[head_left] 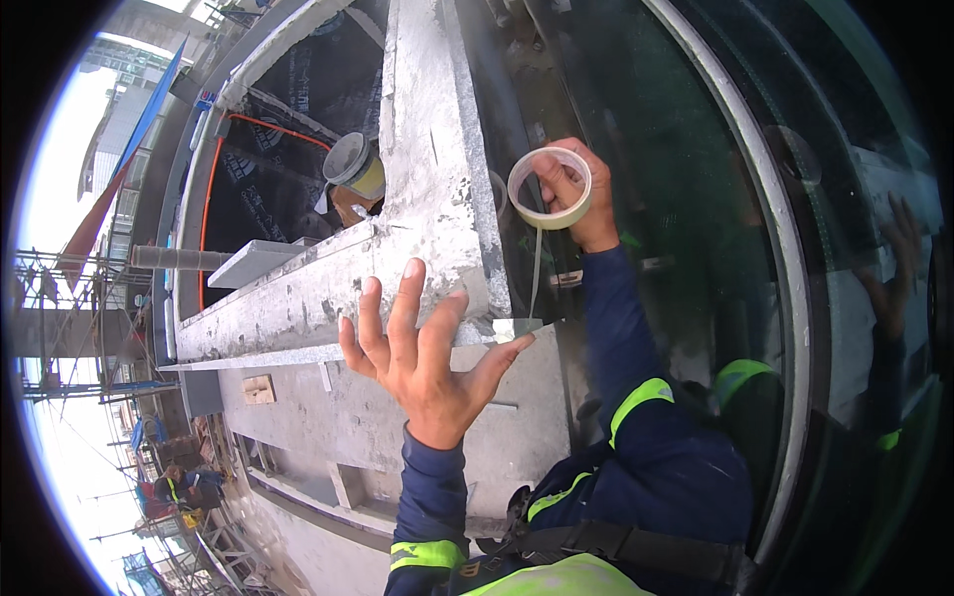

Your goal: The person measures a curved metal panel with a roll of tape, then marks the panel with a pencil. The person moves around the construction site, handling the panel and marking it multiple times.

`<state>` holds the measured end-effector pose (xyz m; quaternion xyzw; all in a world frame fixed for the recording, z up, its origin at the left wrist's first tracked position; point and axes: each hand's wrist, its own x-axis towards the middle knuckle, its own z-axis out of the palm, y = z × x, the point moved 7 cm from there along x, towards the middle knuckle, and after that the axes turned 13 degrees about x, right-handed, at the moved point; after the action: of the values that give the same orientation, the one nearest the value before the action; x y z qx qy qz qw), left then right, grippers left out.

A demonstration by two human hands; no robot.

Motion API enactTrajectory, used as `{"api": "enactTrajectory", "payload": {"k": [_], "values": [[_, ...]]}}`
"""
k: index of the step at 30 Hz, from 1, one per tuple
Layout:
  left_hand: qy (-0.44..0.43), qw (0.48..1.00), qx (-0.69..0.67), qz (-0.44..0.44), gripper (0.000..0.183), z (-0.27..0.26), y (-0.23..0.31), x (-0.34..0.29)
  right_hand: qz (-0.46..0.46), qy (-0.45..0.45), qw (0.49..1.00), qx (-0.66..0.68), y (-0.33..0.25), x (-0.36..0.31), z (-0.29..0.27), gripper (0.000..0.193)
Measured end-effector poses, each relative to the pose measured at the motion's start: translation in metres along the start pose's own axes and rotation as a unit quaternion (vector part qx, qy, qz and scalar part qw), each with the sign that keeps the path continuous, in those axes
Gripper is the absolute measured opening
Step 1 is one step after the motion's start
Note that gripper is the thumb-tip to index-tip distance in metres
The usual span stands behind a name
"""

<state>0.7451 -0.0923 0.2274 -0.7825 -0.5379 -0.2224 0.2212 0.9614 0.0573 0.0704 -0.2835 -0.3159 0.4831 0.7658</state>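
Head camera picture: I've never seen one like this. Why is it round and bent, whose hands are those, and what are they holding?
There's no machine arm here; these are a person's own bare hands. The camera sits on their head, looking down through a wide fisheye lens, which bends straight edges.

The right hand holds a roll of tape, its thumb through the ring. A narrow strip hangs from the roll toward the left hand, whose fingers are spread over a pale concrete ledge. Whether its thumb presses the strip's end is hard to tell.

Beyond the ledge, a bucket stands near dark sheeting. Dark glass on the right shows reflections.
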Motion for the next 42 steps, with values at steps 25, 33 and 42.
{"api": "enactTrajectory", "payload": {"k": [25,33,42], "values": [[-0.08,0.996,0.041,-0.003,0.047,0.003,-0.013,-0.019,-0.14,0.03,0.983,0.117,0.057,0.246,-0.03,0.026],[-0.097,0.992,0.078,0.003,0.058,-0.001,-0.009,-0.017,-0.197,0.041,0.979,0.025,0.069,0.401,-0.078,0.038],[-0.126,0.988,0.093,0.006,0.028,-0.004,-0.014,-0.021,-0.272,0.089,0.946,-0.152,0.04,0.516,-0.076,0.028]]}}
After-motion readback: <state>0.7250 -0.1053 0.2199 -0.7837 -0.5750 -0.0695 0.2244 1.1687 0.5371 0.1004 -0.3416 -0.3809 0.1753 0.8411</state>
